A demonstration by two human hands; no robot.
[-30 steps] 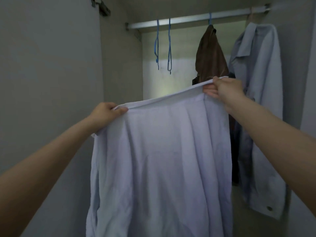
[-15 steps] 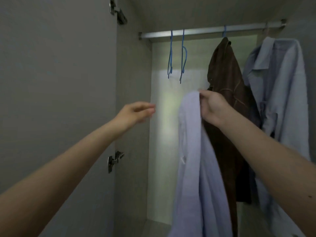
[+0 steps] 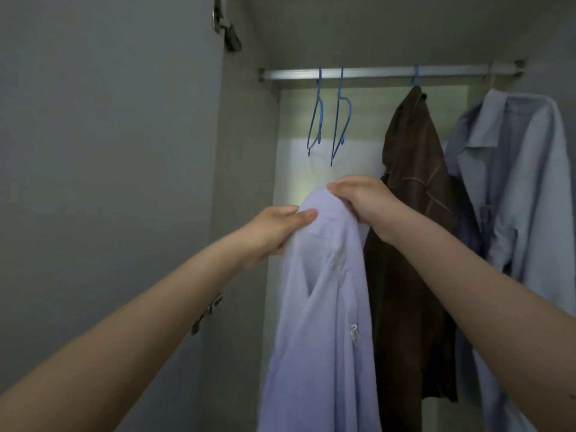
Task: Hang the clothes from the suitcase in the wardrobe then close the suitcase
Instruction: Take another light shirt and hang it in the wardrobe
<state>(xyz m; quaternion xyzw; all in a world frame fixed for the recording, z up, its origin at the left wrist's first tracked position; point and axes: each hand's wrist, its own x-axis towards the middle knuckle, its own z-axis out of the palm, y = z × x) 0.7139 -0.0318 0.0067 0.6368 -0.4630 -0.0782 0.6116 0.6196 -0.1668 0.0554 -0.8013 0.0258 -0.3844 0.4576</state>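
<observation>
A pale lilac shirt (image 3: 324, 322) hangs bunched in front of the open wardrobe. My right hand (image 3: 363, 202) grips its top from above. My left hand (image 3: 276, 227) pinches the cloth just left of that, thumb on the fabric. Above them, two empty blue hangers (image 3: 330, 120) dangle from the metal rail (image 3: 389, 73). The suitcase is out of view.
A brown jacket (image 3: 411, 219) and a light blue shirt (image 3: 517, 194) hang on the rail to the right. The wardrobe door (image 3: 103, 169) stands open on the left, with hinges (image 3: 208, 311) at its edge. The pale back panel (image 3: 299, 169) shows behind the hangers.
The left hand let go of the spread shirt, swung free, then came back and took hold of the bunched cloth beside the right hand. The view tilted up toward the rail.
</observation>
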